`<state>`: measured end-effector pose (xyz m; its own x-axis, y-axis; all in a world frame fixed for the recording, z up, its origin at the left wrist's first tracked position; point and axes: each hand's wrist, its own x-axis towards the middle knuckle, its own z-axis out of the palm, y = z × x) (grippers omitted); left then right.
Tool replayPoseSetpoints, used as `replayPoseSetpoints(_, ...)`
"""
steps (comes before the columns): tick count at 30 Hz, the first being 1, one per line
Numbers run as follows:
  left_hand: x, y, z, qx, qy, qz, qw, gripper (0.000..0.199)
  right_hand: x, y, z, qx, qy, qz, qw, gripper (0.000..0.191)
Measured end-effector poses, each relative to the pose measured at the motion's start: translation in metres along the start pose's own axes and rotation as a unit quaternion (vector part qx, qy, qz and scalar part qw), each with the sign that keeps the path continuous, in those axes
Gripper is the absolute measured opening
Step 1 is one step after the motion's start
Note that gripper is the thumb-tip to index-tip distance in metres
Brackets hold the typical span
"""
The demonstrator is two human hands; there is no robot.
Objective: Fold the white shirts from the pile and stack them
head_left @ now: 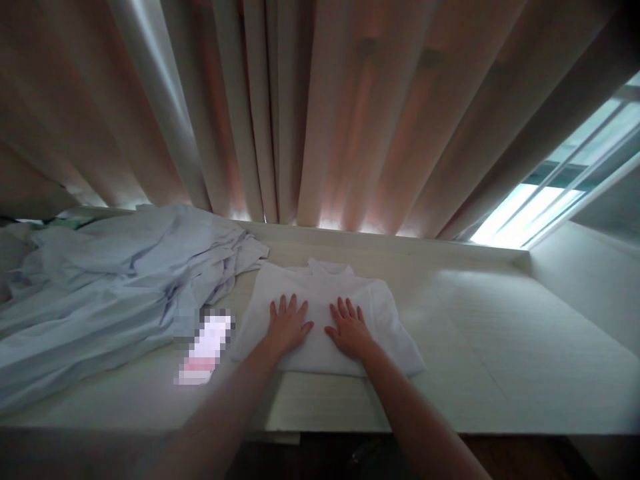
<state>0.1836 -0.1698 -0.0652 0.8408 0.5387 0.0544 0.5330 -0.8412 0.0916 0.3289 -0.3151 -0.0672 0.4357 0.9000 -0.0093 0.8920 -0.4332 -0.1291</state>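
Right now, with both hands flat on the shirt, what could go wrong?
If the left hand or right hand drags, the shirt might crease. The pile lies close by its far left corner and could snag it. The left arm passes near the pixelated item and may nudge it.

White, collared fabric shirt [319, 320]: folded into flat, compact panel, wider at near edge than far. Lies flat on pale tabletop [480, 360], set back from front edge. Collar [331, 269] at far side, pointing away. Surface mostly smooth, right near corner flared out.
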Motion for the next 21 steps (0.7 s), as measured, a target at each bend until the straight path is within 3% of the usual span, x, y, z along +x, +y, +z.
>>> replayPoseSetpoints(3,0.014,0.003,0.008,-0.002,-0.007,0.015,1.0,0.064,0.017,0.003,0.009,0.004,0.001,0.013,1.0,0.065)
replayPoseSetpoints(8,0.016,0.004,0.028,-0.002,0.011,0.019,1.0,0.063,0.025,0.01,0.03,-0.005,0.027,0.018,0.999,0.062)
replayPoseSetpoints(13,0.015,0.004,0.025,0.002,-0.009,0.014,1.0,0.062,0.024,0.013,0.03,0.0,0.024,0.008,1.0,0.062)
replayPoseSetpoints(17,0.002,-0.014,0.016,0.016,-0.021,0.011,1.0,0.059,0.008,0.034,0.022,0.006,0.004,0.017,1.0,0.063)
replayPoseSetpoints(21,-0.029,-0.041,0.011,0.05,0.003,-0.01,0.999,0.058,-0.029,0.07,0.018,-0.016,-0.008,0.061,0.998,0.061)
